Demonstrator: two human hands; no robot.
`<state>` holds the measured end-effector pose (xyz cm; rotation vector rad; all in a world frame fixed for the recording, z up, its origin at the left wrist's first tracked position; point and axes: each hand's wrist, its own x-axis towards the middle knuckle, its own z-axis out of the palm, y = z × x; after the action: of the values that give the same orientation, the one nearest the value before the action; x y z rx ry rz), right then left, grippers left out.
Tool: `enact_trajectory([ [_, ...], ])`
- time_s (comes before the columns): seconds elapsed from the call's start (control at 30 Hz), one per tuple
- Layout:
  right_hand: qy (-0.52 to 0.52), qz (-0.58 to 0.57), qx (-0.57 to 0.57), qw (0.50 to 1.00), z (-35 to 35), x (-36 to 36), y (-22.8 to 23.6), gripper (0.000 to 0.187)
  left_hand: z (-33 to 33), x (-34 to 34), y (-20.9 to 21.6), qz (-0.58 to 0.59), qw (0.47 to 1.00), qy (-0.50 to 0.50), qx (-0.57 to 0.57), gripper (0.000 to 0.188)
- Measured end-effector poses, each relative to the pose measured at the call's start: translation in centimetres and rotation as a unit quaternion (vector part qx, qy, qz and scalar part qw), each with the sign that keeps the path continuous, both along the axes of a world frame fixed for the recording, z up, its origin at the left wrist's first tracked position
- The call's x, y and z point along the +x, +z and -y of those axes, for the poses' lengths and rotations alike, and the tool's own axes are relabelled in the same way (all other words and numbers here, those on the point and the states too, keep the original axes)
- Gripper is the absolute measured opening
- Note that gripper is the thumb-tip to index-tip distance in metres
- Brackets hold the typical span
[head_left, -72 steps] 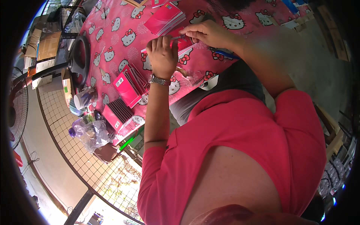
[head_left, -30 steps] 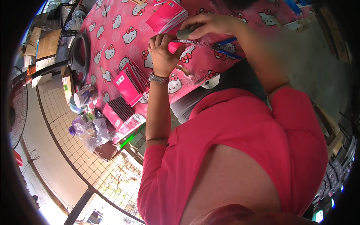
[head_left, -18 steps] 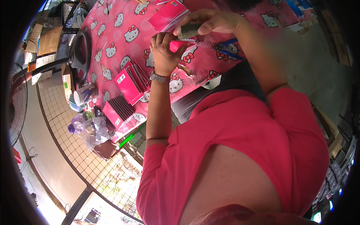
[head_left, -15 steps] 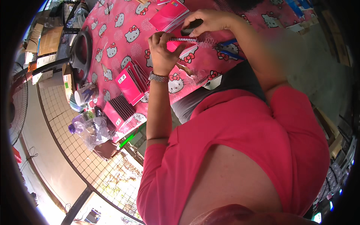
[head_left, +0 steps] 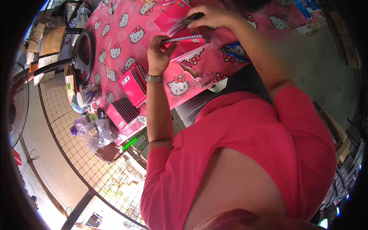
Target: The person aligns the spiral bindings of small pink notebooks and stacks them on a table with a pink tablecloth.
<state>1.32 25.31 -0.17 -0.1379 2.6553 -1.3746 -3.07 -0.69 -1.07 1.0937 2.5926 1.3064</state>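
Observation:
My left hand [head_left: 159, 55] has its fingers closed on the left end of a spiral notebook [head_left: 184, 38], seen nearly edge-on with its coil along the top. Loose wire coil [head_left: 213, 36] runs out past the notebook's right end. Further right, my right hand [head_left: 211, 16] is bent round a dark, rounded object [head_left: 194, 18] that I cannot identify, beside a pile of pink notebooks [head_left: 170, 16]. More pink notebooks [head_left: 190, 50] lie under the held one. Blue-handled pliers [head_left: 237, 53] rest by my right forearm.
A pink patterned cloth [head_left: 136, 34] covers the table, torn near its front edge. Left of my forearm lie pink notebooks [head_left: 133, 87] and a black-coiled stack [head_left: 124, 111]. A white-lidded container [head_left: 86, 97], a plastic bag [head_left: 97, 134] and a fan [head_left: 19, 107] are at the left.
My left hand has shifted slightly left with the notebook, which now tilts up to the right. My right hand has moved up and away from the notebook's coil, with the dark object.

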Motion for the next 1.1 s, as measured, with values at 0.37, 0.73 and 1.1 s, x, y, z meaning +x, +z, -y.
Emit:
enact_trajectory([
  [0.37, -0.13, -0.154, 0.303, 0.932, 1.2, 17.0, -6.4, 0.057, 0.0, 2.5, -2.0, 0.175, 0.941, 0.101, 0.271, 0.013],
  [0.73, -0.119, -0.306, 0.089, 0.94, 10.2, 9.7, -0.1, 0.053, 0.7, 3.0, -2.9, 0.092, 0.969, 0.123, 0.195, 0.015],
  [1.1, -0.062, -0.006, -0.249, 0.967, 10.1, 10.2, 0.6, 0.041, 0.6, 5.0, -2.8, 0.01, 0.967, 0.167, 0.194, 0.015],
])
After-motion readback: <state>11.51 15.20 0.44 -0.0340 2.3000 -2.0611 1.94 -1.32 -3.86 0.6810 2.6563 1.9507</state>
